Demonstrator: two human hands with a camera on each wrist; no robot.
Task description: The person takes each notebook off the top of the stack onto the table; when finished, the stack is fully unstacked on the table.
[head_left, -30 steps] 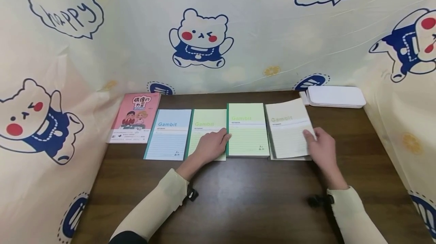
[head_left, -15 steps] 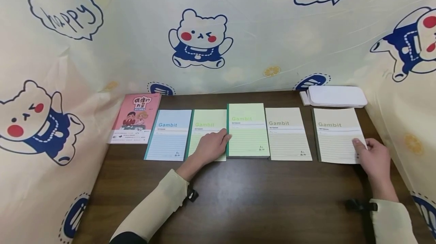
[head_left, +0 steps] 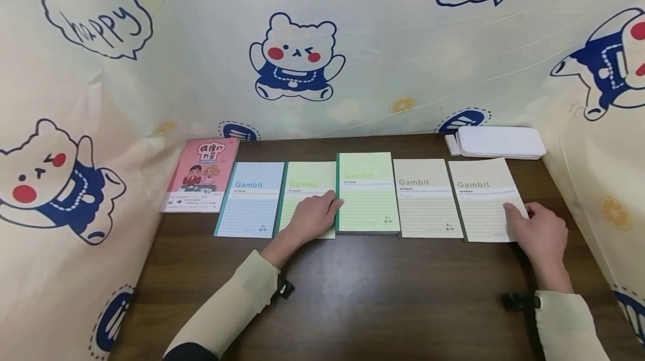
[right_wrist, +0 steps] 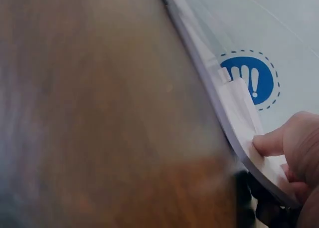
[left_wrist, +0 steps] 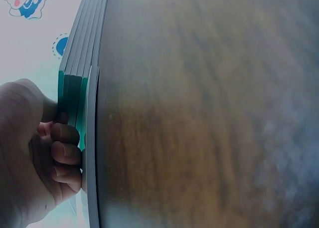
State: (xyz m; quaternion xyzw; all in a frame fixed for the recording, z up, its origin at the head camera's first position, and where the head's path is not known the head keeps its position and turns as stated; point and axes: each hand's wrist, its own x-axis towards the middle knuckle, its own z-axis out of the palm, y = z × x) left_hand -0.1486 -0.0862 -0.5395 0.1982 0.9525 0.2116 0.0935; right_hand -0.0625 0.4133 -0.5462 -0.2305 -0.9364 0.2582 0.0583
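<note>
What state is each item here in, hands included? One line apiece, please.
Pink book: closed, flat
Blue notebook: closed, flat
Green notebook: closed, partly hidden
Green stack: piled, closed
Left cream notebook: closed, flat
Right cream notebook: closed, pinched
White case: lying flat
Left hand: curled against green stack
Right hand: pinching right cream notebook

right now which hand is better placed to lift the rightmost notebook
Probably the right hand: it pinches the rightmost notebook by its right edge, thumb on the cover. The left hand touches the green stack, with another beige notebook in between.
</note>
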